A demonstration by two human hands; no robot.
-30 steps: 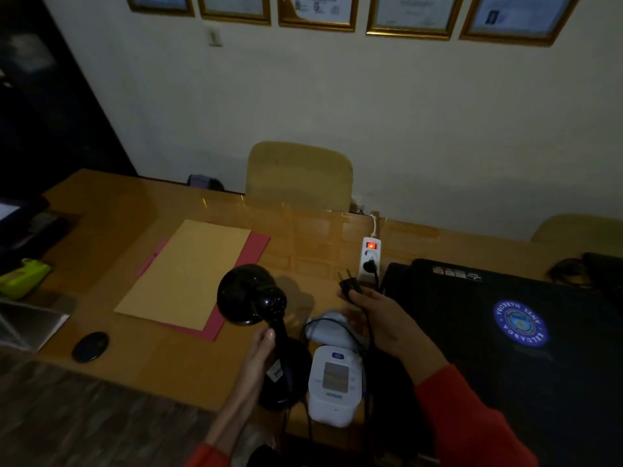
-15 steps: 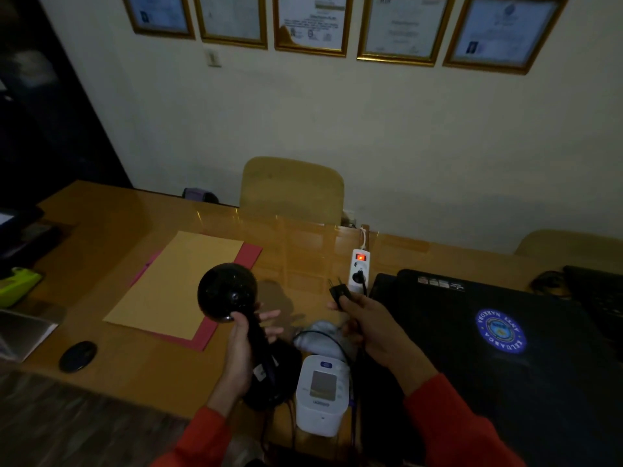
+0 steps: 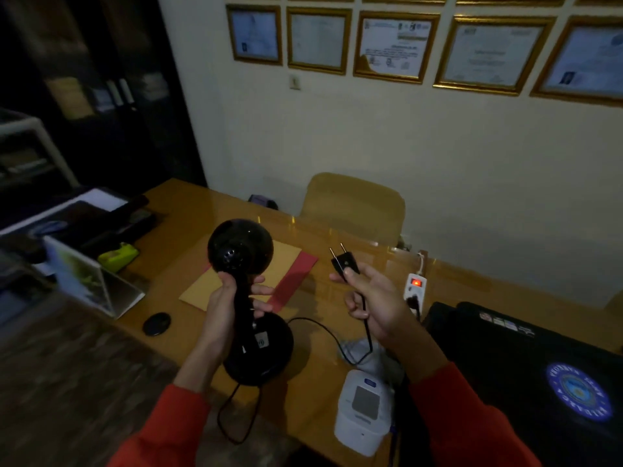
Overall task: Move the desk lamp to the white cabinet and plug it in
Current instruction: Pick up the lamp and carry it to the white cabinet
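The black desk lamp [image 3: 240,246] with a round head and a round base hangs in the air above the wooden desk [image 3: 188,217]. My left hand [image 3: 224,298] grips its neck. My right hand [image 3: 377,298] holds the lamp's black two-pin plug [image 3: 344,262], pins pointing up, free of any socket. The black cord [image 3: 323,332] loops from the plug down past the base. No white cabinet can be made out in the dim room.
A white power strip [image 3: 415,286] with a lit red switch lies on the desk, right of my hand. A white blood pressure monitor [image 3: 364,411], a black laptop [image 3: 539,372], brown and red folders [image 3: 286,264], a black mouse [image 3: 156,324] and a yellow chair [image 3: 354,207] surround it. A dark shelf [image 3: 84,96] stands left.
The lamp went from standing on the desk to being lifted in my left hand. My right hand raised the plug away from the power strip. The view has turned left and up.
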